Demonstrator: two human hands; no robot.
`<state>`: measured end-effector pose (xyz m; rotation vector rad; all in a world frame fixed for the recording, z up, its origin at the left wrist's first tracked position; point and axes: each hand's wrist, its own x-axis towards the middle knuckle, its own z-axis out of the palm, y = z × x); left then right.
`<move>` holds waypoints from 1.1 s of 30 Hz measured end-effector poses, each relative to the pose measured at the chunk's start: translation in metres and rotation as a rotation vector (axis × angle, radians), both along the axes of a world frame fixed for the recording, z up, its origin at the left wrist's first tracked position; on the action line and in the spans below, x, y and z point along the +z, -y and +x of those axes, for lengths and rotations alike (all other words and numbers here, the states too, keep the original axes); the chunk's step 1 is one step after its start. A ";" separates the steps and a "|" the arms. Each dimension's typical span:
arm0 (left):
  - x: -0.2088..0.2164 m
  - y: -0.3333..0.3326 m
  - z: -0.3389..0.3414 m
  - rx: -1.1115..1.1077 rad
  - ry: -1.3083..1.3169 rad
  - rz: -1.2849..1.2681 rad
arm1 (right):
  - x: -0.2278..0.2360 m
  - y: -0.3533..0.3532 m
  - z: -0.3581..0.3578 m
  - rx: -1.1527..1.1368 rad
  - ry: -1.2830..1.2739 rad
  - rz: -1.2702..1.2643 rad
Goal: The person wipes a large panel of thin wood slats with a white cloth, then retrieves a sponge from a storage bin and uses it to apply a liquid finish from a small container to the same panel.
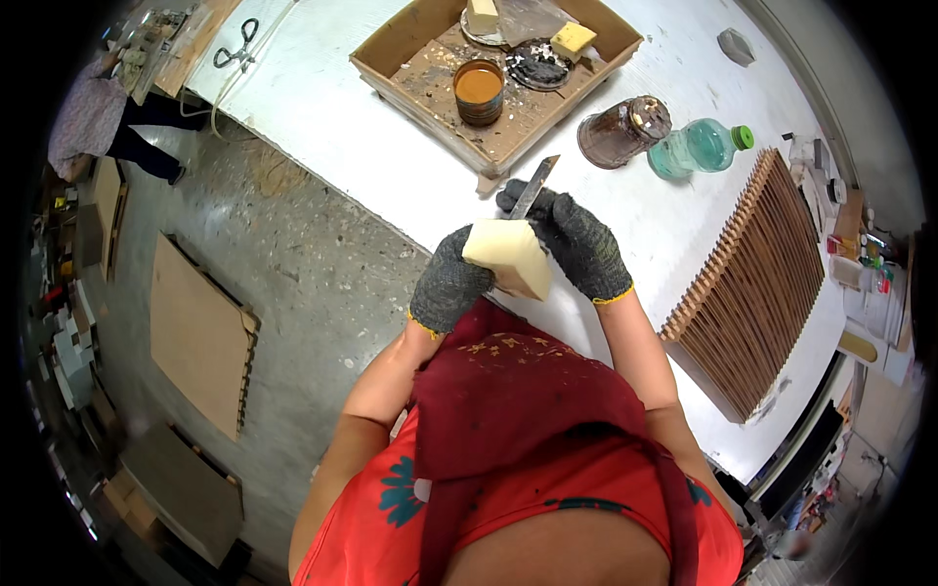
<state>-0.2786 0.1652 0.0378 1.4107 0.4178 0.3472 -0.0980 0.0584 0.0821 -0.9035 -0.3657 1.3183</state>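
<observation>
Both my hands wear dark grey knit gloves with yellow cuffs. My left hand [447, 281] is closed round the left side of a pale yellow sponge block [510, 254], held in front of my dark red apron. In my right hand [583, 246] is a knife [533, 189], its narrow, stained blade angled up and away from me. The knife's handle is hidden by the glove. The right hand is close to the sponge's right edge; whether it touches cannot be made out.
Ahead on the white table [322, 107] stands a stained cardboard tray [430, 127] with a tin of brown liquid [479, 93] and sponge pieces. Rightward are a dark jar [616, 137], a green-capped bottle [699, 148] and a slatted wooden stack [752, 293]. Scissors [237, 44] lie far left; another person [93, 122] stands beyond.
</observation>
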 end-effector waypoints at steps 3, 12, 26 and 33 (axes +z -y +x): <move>-0.002 0.009 0.001 0.042 0.099 -0.310 | 0.003 -0.003 -0.005 0.165 0.029 -0.057; 0.032 -0.012 0.009 0.126 0.143 -0.581 | 0.035 -0.026 0.028 -0.090 0.308 -0.127; 0.022 -0.049 0.015 0.560 -0.101 0.215 | 0.071 -0.124 0.087 0.180 2.103 -0.344; 0.029 -0.053 0.024 0.563 -0.156 0.414 | 0.058 -0.156 0.086 0.219 2.174 -0.190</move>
